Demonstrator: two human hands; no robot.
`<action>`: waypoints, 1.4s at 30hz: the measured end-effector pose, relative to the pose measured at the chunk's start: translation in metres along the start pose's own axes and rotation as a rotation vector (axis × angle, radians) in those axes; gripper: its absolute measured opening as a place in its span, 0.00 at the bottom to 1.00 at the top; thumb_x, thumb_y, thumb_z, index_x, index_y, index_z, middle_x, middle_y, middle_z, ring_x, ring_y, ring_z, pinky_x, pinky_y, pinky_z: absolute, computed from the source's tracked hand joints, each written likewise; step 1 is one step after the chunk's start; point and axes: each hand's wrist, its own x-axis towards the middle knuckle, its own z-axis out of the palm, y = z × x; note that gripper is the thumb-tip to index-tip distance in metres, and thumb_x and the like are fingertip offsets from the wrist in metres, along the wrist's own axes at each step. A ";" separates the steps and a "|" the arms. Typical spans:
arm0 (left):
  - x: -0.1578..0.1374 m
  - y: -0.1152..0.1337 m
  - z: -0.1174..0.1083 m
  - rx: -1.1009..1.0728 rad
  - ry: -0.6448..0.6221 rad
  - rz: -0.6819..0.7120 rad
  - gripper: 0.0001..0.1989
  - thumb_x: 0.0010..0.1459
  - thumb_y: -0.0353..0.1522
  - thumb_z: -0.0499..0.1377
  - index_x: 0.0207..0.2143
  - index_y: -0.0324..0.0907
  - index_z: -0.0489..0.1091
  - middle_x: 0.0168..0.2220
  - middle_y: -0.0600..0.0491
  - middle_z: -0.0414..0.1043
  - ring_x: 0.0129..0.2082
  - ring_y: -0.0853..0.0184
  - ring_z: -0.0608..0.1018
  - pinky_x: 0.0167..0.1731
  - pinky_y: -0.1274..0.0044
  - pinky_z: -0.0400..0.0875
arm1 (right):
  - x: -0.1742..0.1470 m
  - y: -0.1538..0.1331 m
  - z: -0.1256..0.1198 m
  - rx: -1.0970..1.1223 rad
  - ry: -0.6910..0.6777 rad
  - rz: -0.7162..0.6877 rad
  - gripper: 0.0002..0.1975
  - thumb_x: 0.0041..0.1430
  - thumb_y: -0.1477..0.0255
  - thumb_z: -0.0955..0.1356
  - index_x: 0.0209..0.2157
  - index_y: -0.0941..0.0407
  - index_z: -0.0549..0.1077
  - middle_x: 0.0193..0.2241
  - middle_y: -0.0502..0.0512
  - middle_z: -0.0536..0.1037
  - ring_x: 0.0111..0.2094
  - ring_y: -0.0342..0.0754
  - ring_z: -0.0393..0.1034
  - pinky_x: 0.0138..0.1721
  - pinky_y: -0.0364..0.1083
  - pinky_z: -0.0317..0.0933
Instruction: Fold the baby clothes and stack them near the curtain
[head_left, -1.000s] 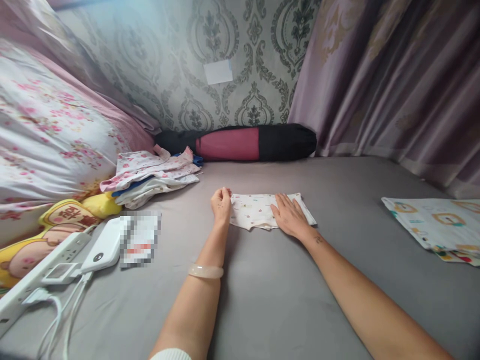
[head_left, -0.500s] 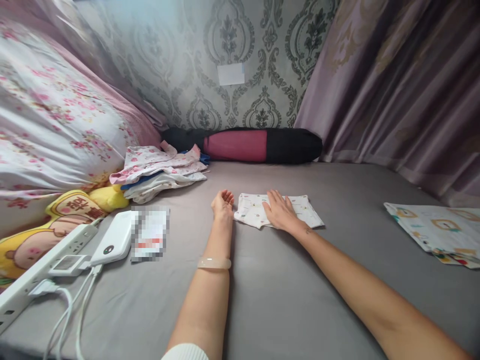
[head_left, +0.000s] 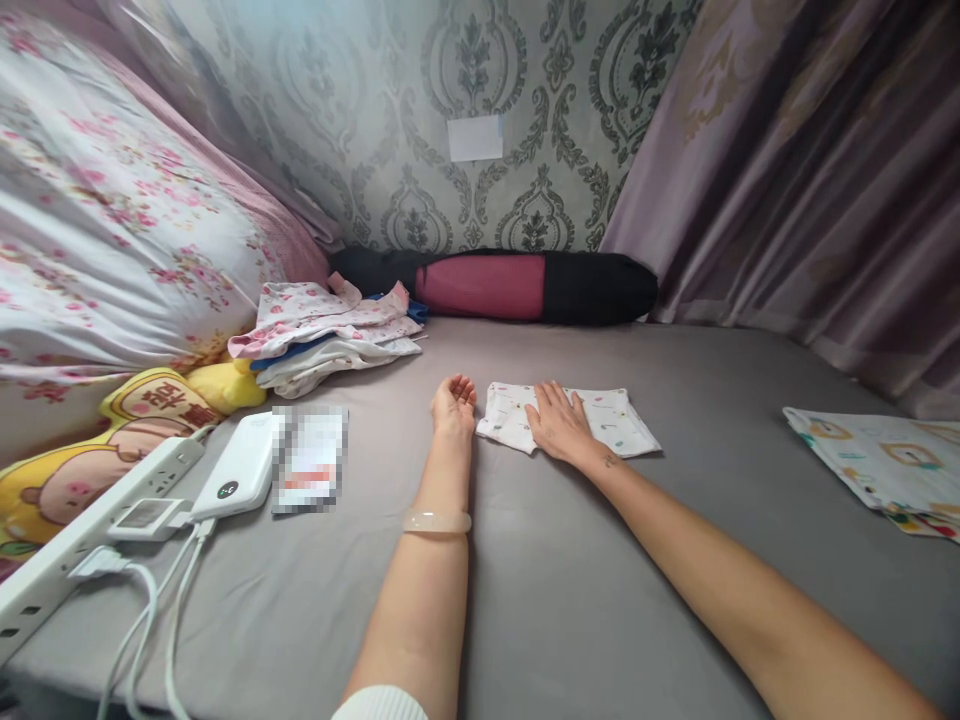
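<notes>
A white folded garment with a small coloured print lies flat on the grey bed sheet. My right hand rests palm down on its middle, fingers stretched out and slightly spread. Just off the garment's left edge is my left hand, turned on its side with the palm partly up. Its fingers are loosely curved and apart, and nothing is in them. A pale bangle circles the left wrist area.
A pile of clothes lies at the back left. Folded printed cloth is at the right. A power bank, a pixelated packet and a power strip with cables are left. A black-and-red roll lies along the wall.
The view has shifted slightly, so the surroundings sit further right. My right hand has slid a little left across the garment. My left hand stays beside its left edge.
</notes>
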 end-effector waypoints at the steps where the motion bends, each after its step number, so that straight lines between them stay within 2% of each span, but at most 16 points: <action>1: 0.000 0.000 0.000 -0.003 -0.001 -0.002 0.09 0.57 0.25 0.53 0.25 0.37 0.67 0.21 0.55 0.67 0.20 0.76 0.71 0.23 0.84 0.64 | 0.001 -0.002 -0.001 -0.005 -0.004 0.005 0.30 0.67 0.64 0.50 0.64 0.65 0.54 0.65 0.64 0.53 0.67 0.55 0.39 0.64 0.59 0.33; 5: 0.000 0.001 0.000 -0.008 -0.008 -0.002 0.09 0.57 0.25 0.53 0.25 0.37 0.67 0.21 0.55 0.67 0.19 0.76 0.71 0.22 0.84 0.64 | 0.002 -0.019 -0.005 -0.009 0.009 -0.036 0.29 0.66 0.66 0.50 0.63 0.67 0.56 0.65 0.65 0.54 0.66 0.55 0.40 0.64 0.60 0.28; 11: 0.002 0.000 -0.001 -0.001 -0.018 -0.002 0.09 0.57 0.24 0.52 0.24 0.38 0.66 0.20 0.55 0.67 0.19 0.76 0.71 0.21 0.85 0.64 | 0.001 -0.044 -0.001 0.063 0.014 -0.085 0.30 0.67 0.66 0.50 0.64 0.67 0.54 0.65 0.64 0.54 0.66 0.54 0.42 0.64 0.58 0.32; 22: 0.003 0.000 -0.001 -0.003 -0.018 -0.009 0.09 0.57 0.24 0.53 0.24 0.37 0.67 0.21 0.55 0.67 0.19 0.76 0.71 0.21 0.84 0.64 | 0.003 -0.042 0.005 0.077 0.020 -0.076 0.29 0.67 0.66 0.51 0.64 0.65 0.54 0.65 0.62 0.54 0.66 0.53 0.42 0.64 0.56 0.32; 26: 0.001 0.001 -0.001 -0.006 -0.019 -0.010 0.10 0.57 0.24 0.52 0.24 0.37 0.67 0.21 0.55 0.67 0.19 0.76 0.71 0.21 0.84 0.64 | 0.006 -0.046 0.001 0.102 0.040 -0.085 0.29 0.67 0.66 0.50 0.63 0.66 0.56 0.64 0.63 0.56 0.66 0.54 0.44 0.64 0.58 0.32; 31: -0.001 0.002 -0.001 -0.003 -0.017 -0.012 0.09 0.56 0.24 0.52 0.23 0.38 0.67 0.21 0.55 0.67 0.19 0.76 0.71 0.22 0.84 0.64 | 0.010 -0.057 0.006 0.123 0.066 -0.148 0.29 0.67 0.66 0.50 0.63 0.66 0.55 0.65 0.63 0.55 0.66 0.53 0.44 0.64 0.55 0.32; 42: 0.003 0.002 -0.002 0.021 -0.023 -0.006 0.10 0.57 0.24 0.52 0.24 0.37 0.66 0.20 0.55 0.67 0.19 0.76 0.71 0.21 0.84 0.64 | 0.011 -0.059 0.012 0.148 0.061 -0.141 0.29 0.66 0.66 0.50 0.64 0.66 0.55 0.65 0.63 0.54 0.65 0.53 0.44 0.64 0.55 0.33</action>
